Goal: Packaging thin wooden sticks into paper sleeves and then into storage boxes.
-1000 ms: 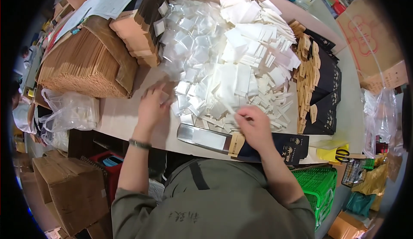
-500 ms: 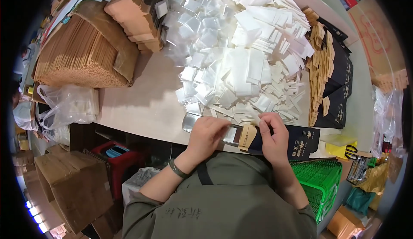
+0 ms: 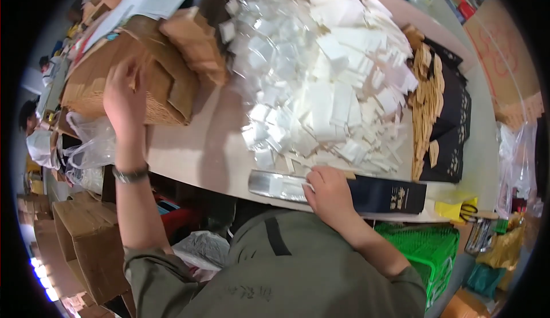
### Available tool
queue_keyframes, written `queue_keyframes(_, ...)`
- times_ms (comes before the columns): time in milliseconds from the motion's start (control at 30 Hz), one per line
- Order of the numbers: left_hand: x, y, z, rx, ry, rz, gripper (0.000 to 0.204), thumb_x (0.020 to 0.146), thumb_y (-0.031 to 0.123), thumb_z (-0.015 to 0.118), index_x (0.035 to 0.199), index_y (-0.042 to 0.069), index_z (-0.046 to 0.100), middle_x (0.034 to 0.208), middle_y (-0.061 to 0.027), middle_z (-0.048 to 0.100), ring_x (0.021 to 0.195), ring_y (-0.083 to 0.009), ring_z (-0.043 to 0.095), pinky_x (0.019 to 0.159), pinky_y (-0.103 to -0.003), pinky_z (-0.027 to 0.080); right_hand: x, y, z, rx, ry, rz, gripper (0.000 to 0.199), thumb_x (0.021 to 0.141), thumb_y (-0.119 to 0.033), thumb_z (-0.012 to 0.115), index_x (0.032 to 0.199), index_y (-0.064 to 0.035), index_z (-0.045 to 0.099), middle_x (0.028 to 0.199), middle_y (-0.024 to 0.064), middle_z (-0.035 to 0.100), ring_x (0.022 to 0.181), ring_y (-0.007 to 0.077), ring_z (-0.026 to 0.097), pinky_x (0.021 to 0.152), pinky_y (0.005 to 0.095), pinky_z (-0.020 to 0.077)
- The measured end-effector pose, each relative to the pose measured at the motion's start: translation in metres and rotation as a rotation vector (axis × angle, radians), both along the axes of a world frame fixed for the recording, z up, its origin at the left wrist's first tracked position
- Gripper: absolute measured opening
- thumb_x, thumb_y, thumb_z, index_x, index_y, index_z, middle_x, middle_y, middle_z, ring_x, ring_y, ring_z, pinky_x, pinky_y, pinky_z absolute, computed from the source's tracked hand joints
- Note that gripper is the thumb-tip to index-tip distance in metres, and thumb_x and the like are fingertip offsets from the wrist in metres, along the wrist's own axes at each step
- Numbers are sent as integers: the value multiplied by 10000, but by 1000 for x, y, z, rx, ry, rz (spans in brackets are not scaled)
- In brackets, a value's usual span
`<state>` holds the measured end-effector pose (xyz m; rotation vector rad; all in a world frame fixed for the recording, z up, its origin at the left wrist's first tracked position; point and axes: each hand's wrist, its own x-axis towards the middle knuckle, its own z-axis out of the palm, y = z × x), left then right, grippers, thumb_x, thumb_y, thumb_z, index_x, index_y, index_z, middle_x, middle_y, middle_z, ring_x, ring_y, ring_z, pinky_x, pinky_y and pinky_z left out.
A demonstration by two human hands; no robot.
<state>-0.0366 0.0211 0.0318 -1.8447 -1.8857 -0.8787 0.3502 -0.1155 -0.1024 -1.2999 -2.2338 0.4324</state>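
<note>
My right hand (image 3: 331, 199) grips a long flat packet at the table's front edge, fingers and thumb around its middle. To the left of that hand the packet's clear, silvery end (image 3: 274, 185) sticks out. On the right runs its dark navy sleeve (image 3: 387, 196) with pale printing. A bit of tan shows at the hand's edge; the rest of that part is covered. My left hand (image 3: 125, 92) is raised over a thick stack of brown card pieces (image 3: 86, 92) at the far left. Its fingers are blurred against the stack, so their grip does not show.
Clear plastic packets (image 3: 266, 60) and white paper packets (image 3: 338, 100) are heaped mid-table. Finished-looking dark sleeves with tan bands (image 3: 444, 112) lie in a row at right. Scissors (image 3: 468, 210) rest by a yellow item; a green basket (image 3: 424, 249) stands below the edge.
My left hand has left the packet and swung up and left to the brown stack. My right hand has shifted left along the packet. The whole view has turned slightly.
</note>
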Motion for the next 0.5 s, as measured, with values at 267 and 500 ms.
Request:
queue_keyframes(267, -44, 38, 19, -327, 115, 256, 139, 848, 85, 553, 851, 19, 676, 886, -240, 687, 883, -419, 667, 773, -495, 540, 29, -28, 15, 97, 72, -51, 299, 726, -87, 759, 996, -47, 638, 1091, 163, 614, 1010, 373, 576, 894, 462, 447)
queue_keyframes(500, -47, 2, 15, 25, -152, 98, 287, 879, 68, 537, 1136, -16, 631, 1048, -244, 673, 1017, -391, 650, 888, -470, 504, 47, -22, 23, 128, 26, -21, 252, 763, -110, 749, 966, -24, 627, 1104, 176, 609, 1013, 378, 575, 889, 456, 458)
